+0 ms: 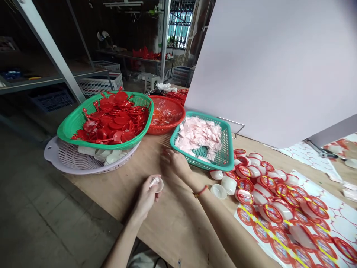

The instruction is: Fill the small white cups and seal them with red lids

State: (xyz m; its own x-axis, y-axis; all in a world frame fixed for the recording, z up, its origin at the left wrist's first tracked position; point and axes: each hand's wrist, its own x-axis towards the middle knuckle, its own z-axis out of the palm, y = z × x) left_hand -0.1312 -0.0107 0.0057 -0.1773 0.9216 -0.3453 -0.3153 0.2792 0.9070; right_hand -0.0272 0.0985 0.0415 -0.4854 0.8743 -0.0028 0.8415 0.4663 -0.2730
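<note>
Left hand grips white cup near surface front edge, probably to steady it; right hand, grasp unclear, is by teal basket corner.

Round red labels on white cups: print unreadable, blurred.

A workshop: bench heaped with cups, basket of red plastic parts, probably crates in the gloom behind.
</note>
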